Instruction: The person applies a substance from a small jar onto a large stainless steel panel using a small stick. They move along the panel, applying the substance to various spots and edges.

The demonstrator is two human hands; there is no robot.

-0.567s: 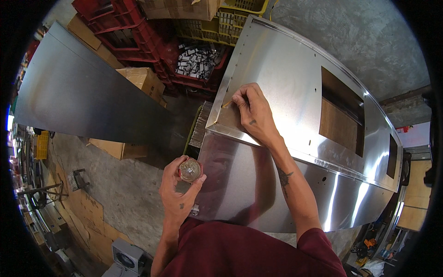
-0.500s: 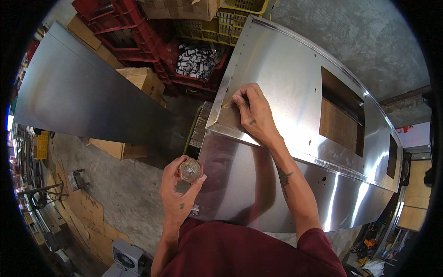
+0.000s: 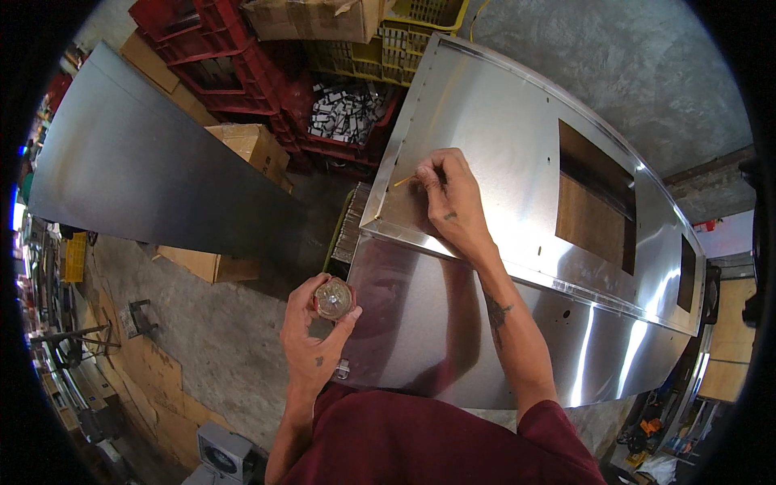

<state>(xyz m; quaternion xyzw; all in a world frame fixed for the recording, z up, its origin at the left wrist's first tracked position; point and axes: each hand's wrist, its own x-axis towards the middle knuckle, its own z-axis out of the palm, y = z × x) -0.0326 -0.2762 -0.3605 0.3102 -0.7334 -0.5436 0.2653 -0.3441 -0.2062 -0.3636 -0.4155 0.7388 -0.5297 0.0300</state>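
My left hand [image 3: 310, 346] is closed around a small round jar [image 3: 334, 299] with a reddish rim and pale, shiny contents, held in front of the metal body's near left corner. Between the thumb and fingers of my right hand [image 3: 454, 198] is a thin yellow stick [image 3: 403, 181], pointing left toward the metal body's seam. That large silver sheet-metal body [image 3: 493, 113] has a folded edge with a row of small holes. A small yellowish spot shows at its corner, below the stick. Whether the stick's tip touches the metal, I cannot tell.
A wide grey metal sheet [image 3: 145, 162] stands at the left beside cardboard boxes [image 3: 246, 144]. Red crates [image 3: 242, 77], one with many small metal parts, and a yellow crate [image 3: 404, 48] are stacked at the back. A rectangular opening [image 3: 596, 206] cuts through the metal body.
My right hand has shifted slightly right with the yellow stick, whose tip has drawn a little away from the folded edge. My left hand keeps the jar in nearly the same place.
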